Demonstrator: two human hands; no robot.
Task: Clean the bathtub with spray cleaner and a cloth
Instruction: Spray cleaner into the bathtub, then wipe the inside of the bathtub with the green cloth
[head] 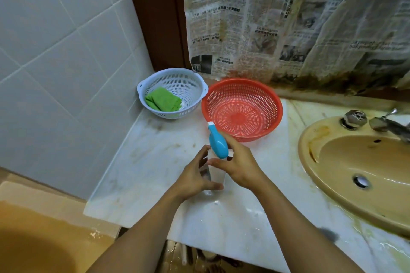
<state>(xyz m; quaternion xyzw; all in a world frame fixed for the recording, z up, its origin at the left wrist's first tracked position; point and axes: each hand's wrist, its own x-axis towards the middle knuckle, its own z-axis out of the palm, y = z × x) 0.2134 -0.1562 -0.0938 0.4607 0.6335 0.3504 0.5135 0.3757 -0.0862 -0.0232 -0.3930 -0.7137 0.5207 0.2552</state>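
1. The left hand [195,176] is curled round the clear body of the spray bottle [218,147], with the thumb along the near side and the fingers round the far side.
2. The right hand [240,163] grips the same bottle higher up, at the neck just under its blue trigger head. The white nozzle points away from the person.
3. The bottle stands upright between the hands, its base on the white marble counter [142,162].
4. Just beyond the right hand's fingers sits a red plastic colander [241,111].
5. Further beyond the left hand, a pale blue colander [190,86] holds a folded green cloth [163,101].
6. To the right of the right hand lies a stained beige washbasin [346,168].
7. Below and left of the left forearm is the tan bathtub [40,235].
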